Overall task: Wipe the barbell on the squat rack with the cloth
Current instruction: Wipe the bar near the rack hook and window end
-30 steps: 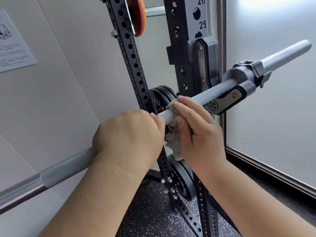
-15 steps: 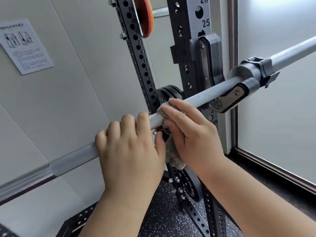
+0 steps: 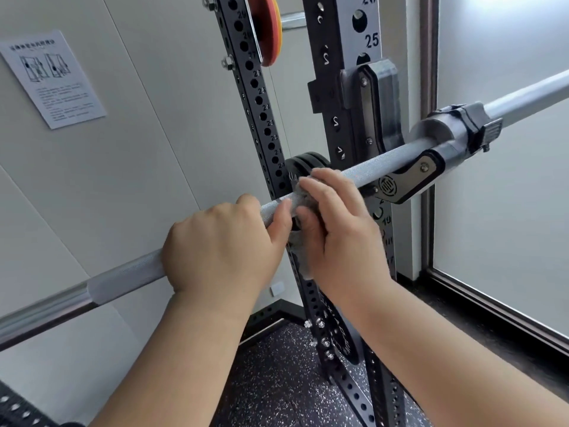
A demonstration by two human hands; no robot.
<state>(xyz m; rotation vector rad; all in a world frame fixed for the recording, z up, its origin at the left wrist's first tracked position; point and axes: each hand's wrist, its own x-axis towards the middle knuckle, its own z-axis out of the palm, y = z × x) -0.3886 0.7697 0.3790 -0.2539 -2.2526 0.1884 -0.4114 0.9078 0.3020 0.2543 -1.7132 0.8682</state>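
The grey knurled barbell (image 3: pixel 385 163) runs from lower left to upper right and rests in the J-hook (image 3: pixel 409 183) of the black squat rack (image 3: pixel 348 87). My left hand (image 3: pixel 221 248) grips the bar from above, thumb underneath. Just to its right my right hand (image 3: pixel 338 229) wraps a grey cloth (image 3: pixel 300 254) round the bar; the cloth's loose end hangs below my palm. The two hands nearly touch. A collar (image 3: pixel 465 124) sits on the bar's sleeve beyond the hook.
A perforated black upright (image 3: pixel 261 97) stands behind the bar, with an orange-red plate (image 3: pixel 268 29) stored high and black plates (image 3: pixel 303 163) at bar height. A paper notice (image 3: pixel 52 78) hangs on the left wall. Frosted glass (image 3: pixel 508 211) closes the right side; speckled rubber floor (image 3: pixel 277 380) lies below.
My right hand with the cloth has stayed close to the left hand, sliding slightly along the bar. My left hand has rolled over the bar, and the view has tilted a little.
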